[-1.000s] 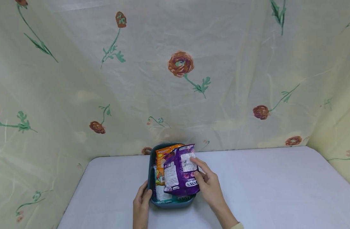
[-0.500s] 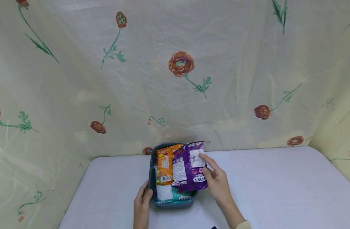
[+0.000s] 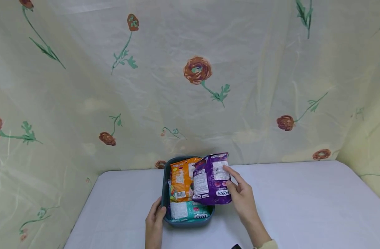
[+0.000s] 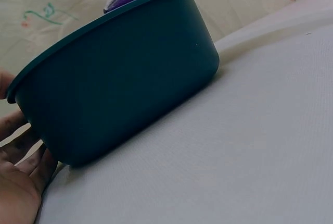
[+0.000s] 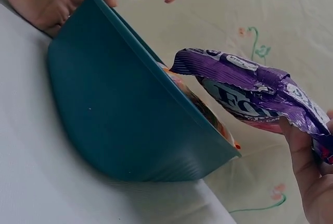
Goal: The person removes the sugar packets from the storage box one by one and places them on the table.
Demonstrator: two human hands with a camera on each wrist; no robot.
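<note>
In the head view, a dark teal plastic tub (image 3: 190, 224) stands on the white-covered table. My left hand (image 3: 154, 221) holds its left side; the left wrist view shows the thumb at the rim and fingers (image 4: 23, 146) against the outer wall. A purple Fox's candy bag (image 3: 205, 188) is raised over the tub's right side, its right edge pinched in my right hand (image 3: 245, 202). From the right wrist, this bag (image 5: 250, 86) appears tilted above the rim. Inside the tub lie an orange bag (image 3: 178, 178) and a teal Fox's bag (image 3: 186, 211), the orange one partly covered by the purple.
White cloth (image 3: 295, 200) covers the table, stretching left and right of the tub. A pale flowered curtain (image 3: 239, 131) hangs close behind the tub. The tip of a small black object (image 3: 236, 246) shows at the bottom edge near my right forearm.
My right hand has carried the purple candy bag rightward and slightly away from me, uncovering more of the orange and teal bags. My left hand stays on the tub.
</note>
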